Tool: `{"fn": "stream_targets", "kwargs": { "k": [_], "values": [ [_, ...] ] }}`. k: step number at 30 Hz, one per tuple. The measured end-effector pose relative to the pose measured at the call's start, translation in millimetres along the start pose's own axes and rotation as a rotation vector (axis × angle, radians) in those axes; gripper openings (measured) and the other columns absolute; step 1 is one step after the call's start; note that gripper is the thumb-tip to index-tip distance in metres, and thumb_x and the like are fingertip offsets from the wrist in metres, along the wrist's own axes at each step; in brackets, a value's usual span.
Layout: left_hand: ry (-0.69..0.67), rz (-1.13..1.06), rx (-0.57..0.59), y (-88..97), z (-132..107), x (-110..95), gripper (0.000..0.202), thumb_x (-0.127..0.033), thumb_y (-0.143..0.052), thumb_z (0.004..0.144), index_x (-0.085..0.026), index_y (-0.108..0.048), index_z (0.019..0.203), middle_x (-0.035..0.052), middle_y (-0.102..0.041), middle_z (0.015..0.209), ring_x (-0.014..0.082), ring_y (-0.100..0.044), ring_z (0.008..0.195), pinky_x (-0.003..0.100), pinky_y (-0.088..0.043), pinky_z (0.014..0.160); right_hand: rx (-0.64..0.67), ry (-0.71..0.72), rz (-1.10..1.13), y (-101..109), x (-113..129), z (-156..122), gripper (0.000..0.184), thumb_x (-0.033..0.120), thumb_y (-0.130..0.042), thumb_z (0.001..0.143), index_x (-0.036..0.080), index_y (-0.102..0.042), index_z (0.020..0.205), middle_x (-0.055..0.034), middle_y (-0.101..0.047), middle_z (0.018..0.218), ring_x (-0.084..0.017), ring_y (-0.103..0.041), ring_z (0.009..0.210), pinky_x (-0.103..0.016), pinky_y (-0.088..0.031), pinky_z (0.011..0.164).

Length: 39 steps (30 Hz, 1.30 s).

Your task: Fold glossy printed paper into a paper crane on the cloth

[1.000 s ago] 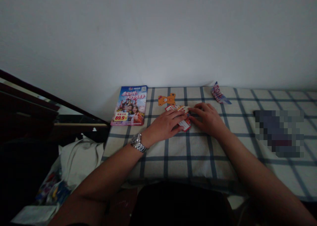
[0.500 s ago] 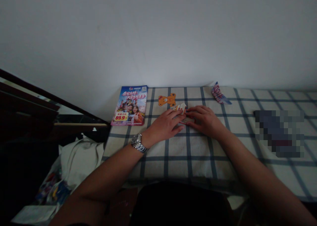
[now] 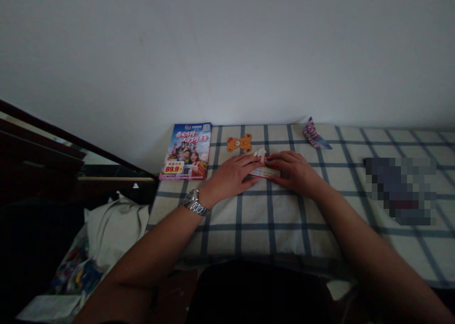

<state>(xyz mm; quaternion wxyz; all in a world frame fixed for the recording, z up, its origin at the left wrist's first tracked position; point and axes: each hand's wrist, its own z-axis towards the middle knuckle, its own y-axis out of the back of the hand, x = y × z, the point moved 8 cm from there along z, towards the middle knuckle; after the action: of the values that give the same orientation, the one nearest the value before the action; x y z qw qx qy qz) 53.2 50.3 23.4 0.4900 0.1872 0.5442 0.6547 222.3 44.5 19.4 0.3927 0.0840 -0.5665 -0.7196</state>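
A small folded paper [image 3: 265,172], white with orange and red print, lies on the checked cloth between my two hands. My left hand [image 3: 232,176], with a metal watch on its wrist, presses its fingers over the paper's left part. From the other side my right hand [image 3: 295,173] grips the right end, fingertips on top and thumb at the near edge. Both hands cover much of the paper, so its full folded shape is hidden. Just beyond the left hand is a flat orange bear figure [image 3: 239,143].
A stack of printed flyers [image 3: 186,151] lies at the left against the wall. Toward the back right stands a folded flyer piece [image 3: 315,135]. A blurred dark object [image 3: 398,191] rests farther right. Below the left edge are a pale bag [image 3: 117,224] and dark rails.
My left hand has slid slightly left along the paper, uncovering more of its white lower strip. The right hand stays nearly in place.
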Motion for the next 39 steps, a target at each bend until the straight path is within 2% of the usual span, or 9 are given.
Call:
{"fn": "stream_targets", "kwargs": {
  "k": [7,18,25,30,36,39],
  "values": [
    [0.018,-0.018,0.018,-6.8,-1.0,4.5,0.040,-0.029,-0.068,0.101,-0.022,-0.062,0.140,0.0081,-0.063,0.143,0.0256,-0.060,0.131,0.048,-0.053,0.114,0.023,0.006,0.008,1.1,2.0,-1.3,0.036,0.040,-0.076,0.094,0.026,-0.072,0.127,-0.0102,-0.071,0.136,-0.033,-0.065,0.124,-0.053,-0.051,0.104],
    [0.012,-0.007,0.009,-2.8,0.9,1.1,0.031,-0.029,-0.057,0.107,-0.021,-0.068,0.134,0.0087,-0.066,0.135,0.0248,-0.062,0.125,0.046,-0.055,0.109,0.036,0.000,-0.025,0.5,4.0,-1.7,0.039,0.045,-0.075,0.094,0.027,-0.071,0.128,-0.0109,-0.070,0.138,-0.035,-0.063,0.127,-0.054,-0.050,0.103],
    [0.020,-0.037,-0.021,0.7,2.7,-0.8,0.027,-0.029,-0.055,0.108,-0.022,-0.072,0.127,0.0075,-0.069,0.129,0.0232,-0.064,0.120,0.045,-0.056,0.106,0.024,-0.010,-0.030,-1.6,2.0,0.5,0.025,0.041,-0.066,0.101,0.027,-0.075,0.120,-0.0079,-0.072,0.134,-0.032,-0.065,0.124,-0.052,-0.050,0.104],
    [0.032,-0.045,-0.021,2.1,3.9,-1.6,0.028,-0.036,-0.060,0.106,-0.020,-0.070,0.126,0.0075,-0.070,0.130,0.0240,-0.064,0.120,0.046,-0.055,0.106,-0.008,-0.014,0.010,2.4,3.7,2.8,0.021,0.034,-0.061,0.104,0.026,-0.078,0.113,-0.0079,-0.076,0.127,-0.029,-0.068,0.118,-0.050,-0.052,0.102],
    [0.034,-0.075,-0.032,-0.8,4.5,0.0,0.022,-0.026,-0.058,0.106,-0.018,-0.069,0.124,0.0067,-0.072,0.127,0.0223,-0.065,0.119,0.044,-0.054,0.108,-0.016,-0.038,0.010,1.4,1.6,2.3,0.022,0.032,-0.058,0.106,0.024,-0.078,0.111,-0.0075,-0.077,0.125,-0.029,-0.068,0.116,-0.050,-0.052,0.101],
    [0.074,-0.092,-0.050,-1.1,4.5,2.6,0.023,-0.025,-0.055,0.108,-0.018,-0.066,0.127,0.0069,-0.072,0.125,0.0217,-0.066,0.117,0.043,-0.056,0.106,-0.020,-0.040,0.026,1.4,2.4,2.1,0.020,0.035,-0.062,0.103,0.026,-0.078,0.111,-0.0073,-0.077,0.124,-0.029,-0.068,0.116,-0.051,-0.053,0.100]
  ]
}}
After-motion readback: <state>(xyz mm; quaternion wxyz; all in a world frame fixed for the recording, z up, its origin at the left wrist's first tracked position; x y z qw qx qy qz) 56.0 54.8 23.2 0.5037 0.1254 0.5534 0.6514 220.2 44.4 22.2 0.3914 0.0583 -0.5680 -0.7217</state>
